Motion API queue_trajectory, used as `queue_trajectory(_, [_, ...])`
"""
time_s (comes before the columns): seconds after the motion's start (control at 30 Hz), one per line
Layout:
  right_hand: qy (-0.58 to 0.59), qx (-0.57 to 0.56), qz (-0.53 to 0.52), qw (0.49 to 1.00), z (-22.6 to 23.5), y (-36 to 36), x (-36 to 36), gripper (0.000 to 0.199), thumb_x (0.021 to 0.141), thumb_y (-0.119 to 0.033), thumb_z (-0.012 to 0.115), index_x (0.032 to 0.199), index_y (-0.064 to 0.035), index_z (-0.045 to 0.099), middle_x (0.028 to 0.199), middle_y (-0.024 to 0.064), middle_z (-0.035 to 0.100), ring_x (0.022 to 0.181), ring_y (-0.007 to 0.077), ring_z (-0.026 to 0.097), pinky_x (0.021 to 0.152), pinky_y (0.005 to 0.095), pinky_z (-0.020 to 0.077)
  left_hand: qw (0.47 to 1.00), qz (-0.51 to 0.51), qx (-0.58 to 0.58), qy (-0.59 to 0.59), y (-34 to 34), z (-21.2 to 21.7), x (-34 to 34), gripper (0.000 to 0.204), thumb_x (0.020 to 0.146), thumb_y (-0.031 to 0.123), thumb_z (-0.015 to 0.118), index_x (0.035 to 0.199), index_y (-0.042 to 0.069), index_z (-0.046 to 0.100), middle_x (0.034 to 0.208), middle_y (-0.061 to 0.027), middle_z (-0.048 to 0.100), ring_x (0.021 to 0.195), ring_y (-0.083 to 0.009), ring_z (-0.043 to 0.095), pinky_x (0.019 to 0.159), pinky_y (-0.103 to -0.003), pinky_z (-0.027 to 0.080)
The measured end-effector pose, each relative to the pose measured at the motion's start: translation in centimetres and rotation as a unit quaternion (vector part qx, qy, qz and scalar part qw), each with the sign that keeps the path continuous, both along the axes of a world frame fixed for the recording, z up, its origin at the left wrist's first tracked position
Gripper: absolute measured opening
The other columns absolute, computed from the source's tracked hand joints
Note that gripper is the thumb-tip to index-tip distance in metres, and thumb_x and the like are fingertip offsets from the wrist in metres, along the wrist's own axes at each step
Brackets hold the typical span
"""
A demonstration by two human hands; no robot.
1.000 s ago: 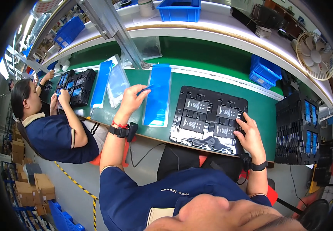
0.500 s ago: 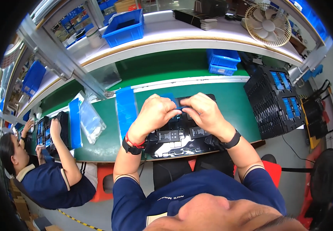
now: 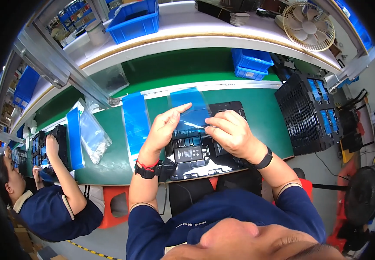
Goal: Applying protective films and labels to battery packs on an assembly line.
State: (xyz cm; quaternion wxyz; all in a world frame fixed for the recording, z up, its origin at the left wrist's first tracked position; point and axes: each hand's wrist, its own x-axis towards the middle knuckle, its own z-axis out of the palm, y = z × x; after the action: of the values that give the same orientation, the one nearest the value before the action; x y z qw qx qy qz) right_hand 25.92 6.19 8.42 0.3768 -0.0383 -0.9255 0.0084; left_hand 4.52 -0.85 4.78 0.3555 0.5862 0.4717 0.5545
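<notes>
I hold a clear blue plastic film [image 3: 191,108] up over a black tray [image 3: 200,147] of dark rectangular parts on the green bench. My left hand [image 3: 163,128] pinches the film's lower left edge, fingers extended. My right hand [image 3: 228,132] pinches the film's lower right edge with thumb and forefinger. Both wrists wear black bands; the left also has a red one.
A blue film strip [image 3: 135,123] lies left of the tray, beside a clear bag [image 3: 93,136]. A stack of black trays [image 3: 311,112] stands at right. Blue bins [image 3: 251,63] sit behind. A person at the left [image 3: 44,190] works on another tray. A fan [image 3: 308,26] sits on the shelf.
My hands have risen off the tray and now lift a blue film between them. A second ago my hands were apart, the left on a blue strip, the right on the tray's edge.
</notes>
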Motion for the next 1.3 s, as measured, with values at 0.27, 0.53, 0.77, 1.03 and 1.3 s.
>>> queue_trajectory(0.27, [0.096,-0.583,-0.004,0.807,0.6,1.2,3.6,0.007,0.080,-0.006,0.065,0.081,-0.0014,0.059,0.079,0.0057,0.061,0.072,0.0106,0.058,0.062,0.0230,0.0472,0.990,0.120,-0.058,-0.047,0.2,-0.4,-1.2,0.033,0.092,0.024,0.054,0.111,-0.002,0.062,0.107,-0.0115,0.064,0.098,-0.0148,0.057,0.087,-0.026,0.043])
queue_trajectory(0.53, [-0.066,-0.719,-0.158,0.674,-5.3,7.0,3.9,0.011,0.082,-0.010,0.065,0.077,-0.0030,0.058,0.054,-0.0027,0.050,0.041,0.0029,0.041,0.036,0.0188,0.0311,0.984,0.044,-0.096,-0.145,0.1,-0.1,-0.8,0.032,0.086,-0.001,0.055,0.118,0.001,0.056,0.118,-0.0097,0.056,0.097,-0.0137,0.057,0.077,-0.027,0.053])
queue_trajectory(0.77, [-0.081,-0.716,-0.149,0.677,-6.0,7.4,3.2,0.012,0.082,-0.008,0.066,0.074,-0.0052,0.057,0.052,-0.0059,0.047,0.040,0.0000,0.033,0.036,0.0188,0.0199,0.981,0.071,-0.120,-0.133,0.4,-0.4,-1.2,0.033,0.086,0.000,0.054,0.119,0.001,0.054,0.121,-0.0087,0.054,0.090,-0.0104,0.058,0.061,-0.023,0.056])
queue_trajectory(1.03, [-0.085,-0.714,-0.147,0.680,-5.8,7.5,3.2,0.009,0.081,-0.004,0.065,0.074,-0.0030,0.059,0.060,-0.0022,0.055,0.049,0.0016,0.043,0.045,0.0185,0.0305,0.982,0.081,-0.116,-0.123,0.6,-0.5,-1.2,0.033,0.086,0.000,0.054,0.119,0.000,0.054,0.120,-0.0091,0.054,0.089,-0.0100,0.059,0.060,-0.022,0.056])
queue_trajectory(1.3, [-0.084,-0.700,-0.141,0.695,-6.3,7.3,3.1,0.010,0.082,-0.004,0.064,0.073,-0.0044,0.058,0.057,-0.0048,0.053,0.045,-0.0008,0.038,0.040,0.0173,0.0245,0.982,0.089,-0.120,-0.119,0.5,-0.6,-1.1,0.032,0.086,-0.001,0.054,0.118,0.000,0.054,0.120,-0.0093,0.055,0.088,-0.0099,0.059,0.060,-0.022,0.056])
